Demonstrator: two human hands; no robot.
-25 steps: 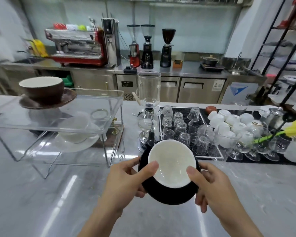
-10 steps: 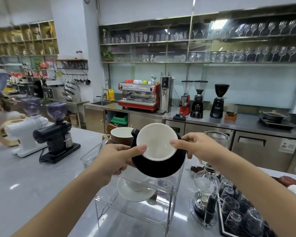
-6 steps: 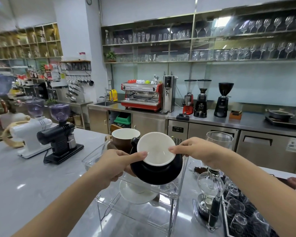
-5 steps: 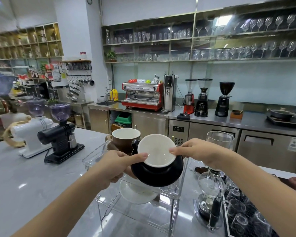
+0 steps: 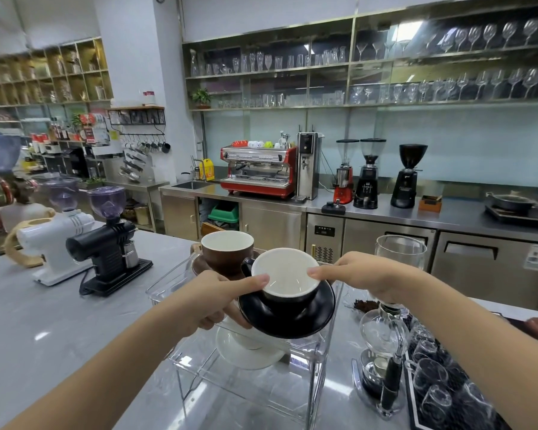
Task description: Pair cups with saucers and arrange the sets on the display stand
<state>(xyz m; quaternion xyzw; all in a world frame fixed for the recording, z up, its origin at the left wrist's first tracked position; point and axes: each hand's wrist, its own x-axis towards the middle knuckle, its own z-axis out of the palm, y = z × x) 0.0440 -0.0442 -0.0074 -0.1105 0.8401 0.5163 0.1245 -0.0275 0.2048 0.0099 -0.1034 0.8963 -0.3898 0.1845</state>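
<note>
Now at centre frame we hold the black cup (image 5: 288, 291) on its saucer (image 5: 289, 321) over the clear stand (image 5: 320, 361), left hand (image 5: 221, 301) and right hand (image 5: 357, 274) pinching the rim; loose, breakable china, best supported under the saucer.

Both my forearms are extended forward and converge toward the centre of the view. My left hand (image 5: 213, 301) comes in from the lower left; thumb lies flat along the near rim of what I carry, remaining fingers curled underneath, mostly hidden. My right hand (image 5: 359, 276) comes in from the lower right, wrist slightly raised, knuckles up, thumb tip on the opposite rim, fingers curled below.
</note>
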